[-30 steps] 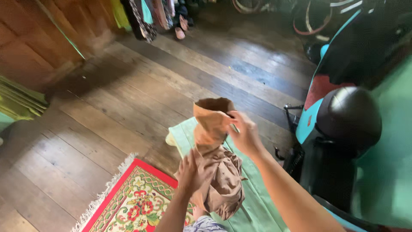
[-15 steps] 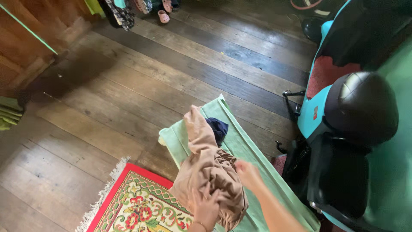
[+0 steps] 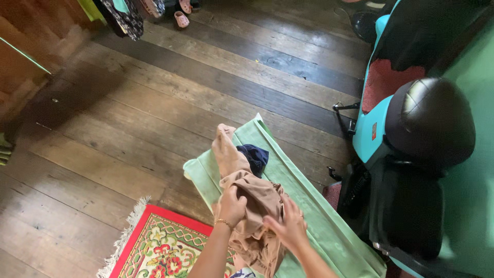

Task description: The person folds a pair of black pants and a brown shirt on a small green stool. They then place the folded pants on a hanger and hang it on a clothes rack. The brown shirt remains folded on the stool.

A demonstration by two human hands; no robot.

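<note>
The head view shows one crumpled tan-brown cloth garment (image 3: pixel 250 206) lying on one long pale-green cloth mat (image 3: pixel 314 216), which is spread over the dark wooden plank floor (image 3: pixel 154 103). The garment's long axis runs from the lower right, near the person, up and to the left, following the mat's length; its narrow end points away from the person towards the mat's far corner, and its bunched, wider end lies under the hands. One small dark-blue folded cloth (image 3: pixel 254 156) sits just beside the narrow end, on its right. Two hands are at work, close together. The left hand (image 3: pixel 231 206), wearing one thin gold bracelet (image 3: pixel 223 222), has its fingers curled into the fabric. The right hand (image 3: pixel 285 226) presses flat on the bunched end, fingers spread. One red patterned rug with a white fringe (image 3: pixel 159 247) lies at lower left. One teal scooter with a dark rounded seat (image 3: pixel 411 128) stands at right.
</note>
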